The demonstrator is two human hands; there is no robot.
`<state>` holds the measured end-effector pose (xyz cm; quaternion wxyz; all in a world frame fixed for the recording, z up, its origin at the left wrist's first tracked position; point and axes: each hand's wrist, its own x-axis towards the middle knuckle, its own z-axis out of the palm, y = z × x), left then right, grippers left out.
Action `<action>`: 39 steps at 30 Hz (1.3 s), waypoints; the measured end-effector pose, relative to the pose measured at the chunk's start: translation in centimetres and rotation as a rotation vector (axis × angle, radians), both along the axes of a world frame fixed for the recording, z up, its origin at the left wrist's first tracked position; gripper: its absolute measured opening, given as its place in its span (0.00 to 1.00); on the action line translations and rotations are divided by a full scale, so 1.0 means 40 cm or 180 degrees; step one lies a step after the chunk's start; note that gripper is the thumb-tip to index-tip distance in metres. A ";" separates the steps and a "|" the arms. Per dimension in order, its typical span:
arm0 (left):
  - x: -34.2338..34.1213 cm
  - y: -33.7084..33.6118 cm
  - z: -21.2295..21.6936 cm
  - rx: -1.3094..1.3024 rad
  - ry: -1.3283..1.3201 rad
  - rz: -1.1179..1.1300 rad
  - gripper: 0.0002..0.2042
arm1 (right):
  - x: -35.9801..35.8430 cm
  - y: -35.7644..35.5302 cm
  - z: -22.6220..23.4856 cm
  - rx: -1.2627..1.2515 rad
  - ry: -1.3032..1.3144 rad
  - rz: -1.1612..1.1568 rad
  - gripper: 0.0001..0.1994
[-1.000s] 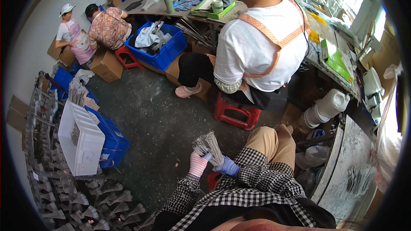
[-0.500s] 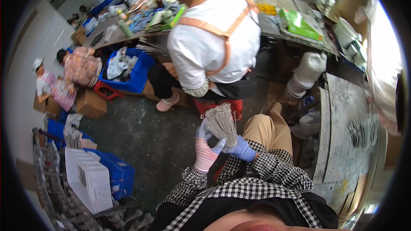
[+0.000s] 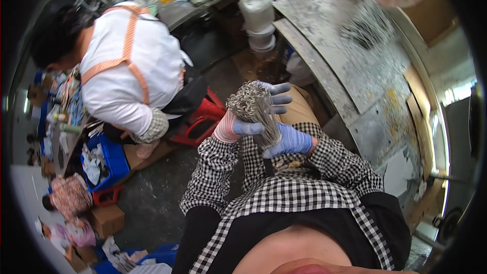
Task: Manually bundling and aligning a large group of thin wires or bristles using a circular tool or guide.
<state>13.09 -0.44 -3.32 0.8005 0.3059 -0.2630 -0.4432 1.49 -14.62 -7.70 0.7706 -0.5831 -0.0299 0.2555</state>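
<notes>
A thick bundle of thin grey metal rods (image 3: 252,110) stands upright between my two gloved hands, above my lap. My left hand (image 3: 251,114), in a pink and blue glove, wraps around the bundle from the left, fingers curled round its upper part. My right hand (image 3: 288,141), in a blue glove, grips the bundle's lower end from the right. My checked sleeves reach up from the lower edge.
A person in a white shirt and orange-strapped apron (image 3: 127,71) sits on a red stool (image 3: 200,122) close on my left. A grey metal-topped bench (image 3: 355,56) with scattered rods runs along my right. A white jug (image 3: 258,12) stands beyond. Blue crates (image 3: 109,160) and other seated people are at the lower left.
My view has swung to the right and tilted. Both hands have lifted the rod bundle closer and more upright; the grip on it stays the same.
</notes>
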 end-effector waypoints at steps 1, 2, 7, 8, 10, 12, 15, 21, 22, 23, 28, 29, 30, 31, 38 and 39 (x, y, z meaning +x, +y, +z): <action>-0.027 -0.038 0.025 -0.0081 0.0194 -0.0167 0.48 | -0.012 -0.019 0.013 0.0066 -0.0245 -0.0082 0.40; -0.046 -0.069 0.055 -0.0164 0.0364 -0.0327 0.48 | -0.026 -0.038 0.031 0.0115 -0.0519 -0.0157 0.43; -0.076 -0.159 0.126 0.0279 -0.1017 -0.1176 0.43 | -0.092 -0.090 0.016 0.2179 -0.0904 -0.0175 0.48; -0.119 -0.178 0.141 -0.0063 0.0189 -0.1449 0.45 | -0.112 -0.111 -0.008 0.2134 -0.1030 -0.0373 0.48; -0.172 -0.236 0.213 -0.0252 -0.1801 -0.1591 0.46 | -0.169 -0.148 -0.035 0.1752 -0.1325 -0.0542 0.46; -0.237 -0.233 0.220 0.0212 -0.0842 -0.2463 0.44 | -0.255 -0.167 -0.041 0.1407 -0.1517 -0.0686 0.44; -0.276 -0.292 0.233 0.0249 -0.1344 -0.3022 0.48 | -0.297 -0.159 -0.112 0.0976 -0.1712 -0.0814 0.41; -0.307 -0.429 0.167 0.0031 -0.0346 -0.3313 0.36 | -0.382 -0.192 -0.174 0.0022 -0.1663 -0.0860 0.37; -0.310 -0.463 0.157 -0.0652 -0.0662 -0.3065 0.33 | -0.402 -0.208 -0.164 0.0025 -0.1641 -0.0895 0.37; -0.321 -0.488 0.157 -0.0643 -0.0626 -0.3093 0.33 | -0.429 -0.243 -0.095 -0.0430 -0.1681 -0.1443 0.39; -0.420 -0.570 0.198 -0.0794 -0.2066 -0.1248 0.23 | -0.554 -0.408 0.059 -0.2253 -0.1874 -0.3234 0.46; -0.434 -0.571 0.167 -0.0817 -0.2060 -0.1322 0.23 | -0.560 -0.426 0.067 -0.3056 -0.2260 -0.3491 0.46; -0.436 -0.581 0.142 -0.0687 -0.2338 -0.1066 0.20 | -0.564 -0.428 0.077 -0.3904 -0.2612 -0.3725 0.46; -0.436 -0.602 0.116 -0.0565 -0.2609 -0.0813 0.18 | -0.538 -0.420 0.060 -0.3834 -0.2893 -0.4206 0.40; -0.475 -0.706 -0.054 0.0621 -0.3484 0.0158 0.23 | -0.460 -0.416 -0.195 -0.4098 -0.0273 -0.4392 0.27; -0.517 -0.690 -0.006 0.0224 -0.2909 -0.0117 0.22 | -0.475 -0.396 -0.159 -0.4272 -0.0832 -0.4879 0.27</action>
